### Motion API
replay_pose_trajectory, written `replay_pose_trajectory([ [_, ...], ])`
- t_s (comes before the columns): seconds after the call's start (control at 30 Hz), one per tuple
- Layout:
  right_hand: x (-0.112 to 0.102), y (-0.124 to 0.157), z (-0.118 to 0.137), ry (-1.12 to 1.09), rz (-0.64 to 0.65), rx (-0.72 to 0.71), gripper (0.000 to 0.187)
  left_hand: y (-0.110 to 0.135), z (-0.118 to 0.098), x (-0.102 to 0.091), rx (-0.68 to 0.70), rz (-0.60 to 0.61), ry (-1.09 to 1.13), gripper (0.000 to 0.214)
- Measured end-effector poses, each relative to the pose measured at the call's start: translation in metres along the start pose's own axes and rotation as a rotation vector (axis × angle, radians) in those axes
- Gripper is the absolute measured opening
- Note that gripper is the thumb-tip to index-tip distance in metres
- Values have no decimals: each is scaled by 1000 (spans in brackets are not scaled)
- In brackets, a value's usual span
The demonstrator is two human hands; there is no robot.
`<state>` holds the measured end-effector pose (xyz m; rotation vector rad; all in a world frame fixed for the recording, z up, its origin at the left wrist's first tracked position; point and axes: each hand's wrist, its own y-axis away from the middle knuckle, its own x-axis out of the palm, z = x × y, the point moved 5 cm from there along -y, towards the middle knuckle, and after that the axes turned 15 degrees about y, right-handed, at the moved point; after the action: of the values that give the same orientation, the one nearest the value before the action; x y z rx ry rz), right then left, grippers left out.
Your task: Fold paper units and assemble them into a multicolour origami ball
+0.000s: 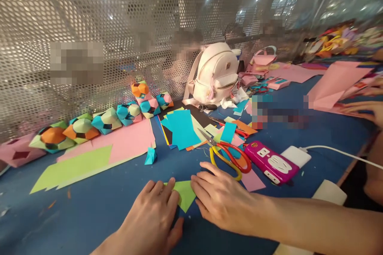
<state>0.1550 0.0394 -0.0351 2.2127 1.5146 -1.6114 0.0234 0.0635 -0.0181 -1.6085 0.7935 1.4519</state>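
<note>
A small folded piece of light green paper [184,196] lies on the blue tabletop, with a pointed corner towards me. My left hand [151,211] presses its fingertips on the paper's left side, fingers bent and close together, thumb apart. On the right side, the fingertips of my right hand [220,197] hold the opposite edge, partly covering it. Just beyond my right hand are scissors [220,144] with one red and one yellow handle. A small folded teal paper piece [150,156] stands beyond my left hand.
Green sheets [74,167] and pink sheets [128,137] lie at left, before a row of folded paper balls [80,128]. Teal sheets [182,127], a magenta case [272,163] and a corded white charger [296,156] sit beyond. A backpack [215,73] leans on perforated metal. Another person's hand [366,109] is at right.
</note>
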Motion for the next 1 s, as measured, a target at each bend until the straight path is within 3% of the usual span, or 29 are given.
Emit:
replay_pose_trajectory([
  [0.17, -3, 2, -6, 37, -40, 36, 25, 7, 6, 9, -38, -25, -118, 26],
  [0.33, -2, 0, -16, -67, -48, 49, 24, 3, 13, 5, -46, -26, -57, 17],
  [0.47, 2, -2, -20, -86, -68, 40, 25, -7, 14, -4, 49, -160, 9, 12],
  [0.57, 7, -3, -21, -119, -71, 52, 26, -11, 14, -9, 116, -270, 83, 22],
  [0.77, 12, -6, -29, -431, -64, 225, 23, -9, 22, -12, 51, -345, 471, 21],
  [0.9, 10, -9, -35, -613, -89, 291, 17, -10, 27, -7, -167, -164, 941, 26],
  [1.0, 7, -9, -35, -647, -136, 284, 17, -12, 28, -4, -357, -47, 1174, 38],
])
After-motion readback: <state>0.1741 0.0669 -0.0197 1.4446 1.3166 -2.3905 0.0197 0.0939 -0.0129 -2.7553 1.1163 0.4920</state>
